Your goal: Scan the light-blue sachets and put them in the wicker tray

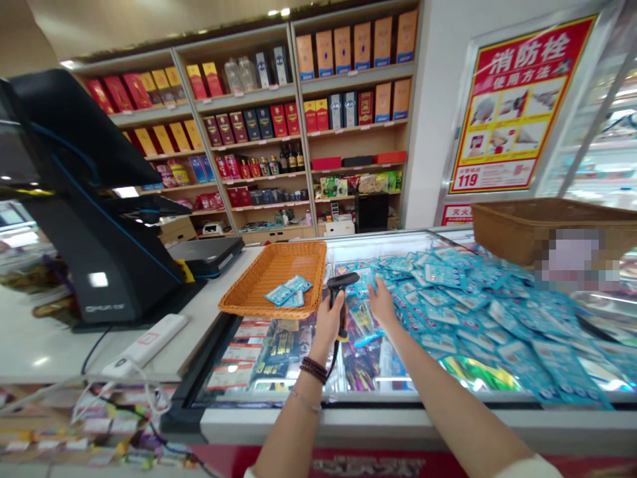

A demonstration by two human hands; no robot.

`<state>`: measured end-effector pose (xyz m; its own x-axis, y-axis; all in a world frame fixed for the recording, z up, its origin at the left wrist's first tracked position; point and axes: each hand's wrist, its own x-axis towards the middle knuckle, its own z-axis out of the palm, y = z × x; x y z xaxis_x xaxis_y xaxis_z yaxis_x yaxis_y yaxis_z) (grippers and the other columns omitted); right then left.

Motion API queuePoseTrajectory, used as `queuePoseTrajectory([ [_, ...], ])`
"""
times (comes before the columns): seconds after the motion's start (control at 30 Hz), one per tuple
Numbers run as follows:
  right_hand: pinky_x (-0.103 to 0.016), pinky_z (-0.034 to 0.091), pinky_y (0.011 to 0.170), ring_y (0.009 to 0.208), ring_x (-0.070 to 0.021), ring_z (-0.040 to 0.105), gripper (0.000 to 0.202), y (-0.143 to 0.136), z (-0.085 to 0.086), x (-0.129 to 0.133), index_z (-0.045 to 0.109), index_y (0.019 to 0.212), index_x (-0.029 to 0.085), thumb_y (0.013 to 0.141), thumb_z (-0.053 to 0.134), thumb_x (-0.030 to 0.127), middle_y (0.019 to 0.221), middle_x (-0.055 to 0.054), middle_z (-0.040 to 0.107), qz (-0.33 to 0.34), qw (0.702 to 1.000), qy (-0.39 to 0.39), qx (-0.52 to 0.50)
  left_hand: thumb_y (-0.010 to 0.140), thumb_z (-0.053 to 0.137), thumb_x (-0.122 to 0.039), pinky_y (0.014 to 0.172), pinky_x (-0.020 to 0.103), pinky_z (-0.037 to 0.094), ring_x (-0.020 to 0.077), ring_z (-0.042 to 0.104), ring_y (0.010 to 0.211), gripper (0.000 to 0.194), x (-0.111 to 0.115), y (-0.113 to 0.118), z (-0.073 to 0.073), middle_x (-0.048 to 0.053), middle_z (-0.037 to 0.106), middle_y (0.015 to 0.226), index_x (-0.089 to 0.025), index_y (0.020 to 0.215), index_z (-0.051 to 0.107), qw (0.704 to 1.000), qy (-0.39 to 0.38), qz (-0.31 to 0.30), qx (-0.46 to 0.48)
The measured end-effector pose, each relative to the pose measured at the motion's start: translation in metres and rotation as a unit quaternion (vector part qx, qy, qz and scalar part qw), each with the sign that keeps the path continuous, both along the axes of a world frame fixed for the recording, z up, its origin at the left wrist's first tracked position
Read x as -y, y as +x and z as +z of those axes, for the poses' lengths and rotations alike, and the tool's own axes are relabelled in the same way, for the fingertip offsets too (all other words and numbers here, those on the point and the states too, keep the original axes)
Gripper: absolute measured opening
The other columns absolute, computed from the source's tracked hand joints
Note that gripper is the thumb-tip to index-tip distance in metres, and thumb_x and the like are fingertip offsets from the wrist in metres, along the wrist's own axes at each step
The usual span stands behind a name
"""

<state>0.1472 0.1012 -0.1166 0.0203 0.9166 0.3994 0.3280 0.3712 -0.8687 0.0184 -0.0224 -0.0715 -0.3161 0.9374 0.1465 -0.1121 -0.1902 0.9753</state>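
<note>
My left hand [327, 322] is wrapped round the grip of a black handheld barcode scanner [343, 280], its head pointing right. Close beside it, my right hand [382, 304] pinches a small blue packet [365, 281] in front of the scanner. To the left, an orange wicker basket [271, 271] holds a few similar blue packets [293, 289]. A large heap of blue packets [448, 295] spreads over the glass freezer top to the right of my hands. Printing on the packets is too small to read.
A black point-of-sale machine [99, 212] stands on the left counter by a dark flat scale [206, 255]. In front lies a white power strip [145, 345] with tangled cables. A brown basket [522, 229] sits at the right. Shelves [293, 143] of boxed bottles line the back.
</note>
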Motion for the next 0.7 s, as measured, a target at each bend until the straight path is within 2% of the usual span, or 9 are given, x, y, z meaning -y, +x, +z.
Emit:
queuePoseTrajectory([
  [0.1, -0.043, 0.063, 0.076, 0.089, -0.0308, 0.074, 0.052, 0.010, 0.016, -0.003, 0.067, 0.131, 0.017, 0.093, 0.053, 0.050, 0.108, -0.014, 0.075, -0.020, 0.999, -0.005, -0.046, 0.070, 0.072, -0.086, 0.039, 0.024, 0.033, 0.0085, 0.043, 0.039, 0.067, -0.003, -0.003, 0.004, -0.004, 0.053, 0.056, -0.021, 0.074, 0.054, 1.000, 0.003, -0.017, -0.002],
  [0.2, -0.046, 0.062, 0.078, 0.086, -0.0323, 0.075, 0.052, 0.041, 0.043, -0.016, 0.068, 0.129, 0.017, 0.091, 0.056, 0.051, 0.112, -0.016, 0.074, -0.056, 0.996, 0.017, -0.061, 0.066, 0.072, -0.089, 0.038, 0.022, 0.034, 0.0083, 0.043, 0.039, 0.070, -0.010, -0.004, 0.012, -0.005, 0.050, 0.053, -0.021, 0.071, 0.053, 1.000, 0.004, -0.004, 0.002],
  [0.3, -0.047, 0.059, 0.083, 0.091, -0.0337, 0.074, 0.049, 0.094, 0.073, -0.035, 0.069, 0.126, 0.016, 0.090, 0.056, 0.047, 0.111, -0.017, 0.075, -0.131, 0.990, 0.045, -0.025, 0.065, 0.074, -0.087, 0.039, 0.021, 0.036, 0.0085, 0.046, 0.041, 0.069, -0.021, 0.001, 0.023, -0.005, 0.052, 0.054, -0.021, 0.073, 0.054, 1.000, 0.011, 0.009, 0.000],
  [0.4, -0.047, 0.056, 0.094, 0.102, -0.0342, 0.072, 0.042, 0.157, 0.093, -0.051, 0.071, 0.119, 0.017, 0.087, 0.057, 0.040, 0.105, -0.015, 0.077, -0.221, 0.972, 0.075, 0.027, 0.066, 0.075, -0.085, 0.040, 0.022, 0.038, 0.0093, 0.048, 0.041, 0.067, -0.031, 0.014, 0.032, -0.004, 0.054, 0.055, -0.021, 0.072, 0.054, 1.000, -0.005, -0.009, 0.001],
  [0.53, -0.047, 0.054, 0.095, 0.101, -0.0336, 0.073, 0.038, 0.223, 0.095, -0.055, 0.070, 0.118, 0.019, 0.085, 0.061, 0.034, 0.104, -0.013, 0.077, -0.288, 0.955, 0.035, 0.070, 0.063, 0.076, -0.086, 0.039, 0.022, 0.037, 0.0100, 0.048, 0.041, 0.068, -0.038, 0.037, 0.034, -0.003, 0.053, 0.053, -0.021, 0.069, 0.055, 0.999, -0.024, -0.044, 0.004],
  [0.6, -0.050, 0.052, 0.098, 0.104, -0.0375, 0.072, 0.042, 0.242, 0.088, -0.050, 0.069, 0.118, 0.014, 0.079, 0.066, 0.030, 0.105, -0.018, 0.077, -0.301, 0.950, 0.018, 0.082, 0.062, 0.077, -0.086, 0.038, 0.023, 0.036, 0.0101, 0.048, 0.041, 0.069, -0.039, 0.047, 0.030, -0.003, 0.053, 0.053, -0.021, 0.069, 0.056, 0.999, -0.030, -0.042, 0.008],
  [0.7, -0.056, 0.045, 0.107, 0.122, -0.0445, 0.064, 0.055, 0.257, 0.074, -0.042, 0.064, 0.124, 0.009, 0.073, 0.072, 0.026, 0.120, -0.027, 0.072, -0.344, 0.929, 0.014, 0.134, 0.061, 0.077, -0.087, 0.038, 0.023, 0.035, 0.0100, 0.048, 0.041, 0.069, -0.037, 0.054, 0.026, -0.003, 0.053, 0.053, -0.021, 0.068, 0.057, 0.999, -0.033, -0.036, 0.014],
])
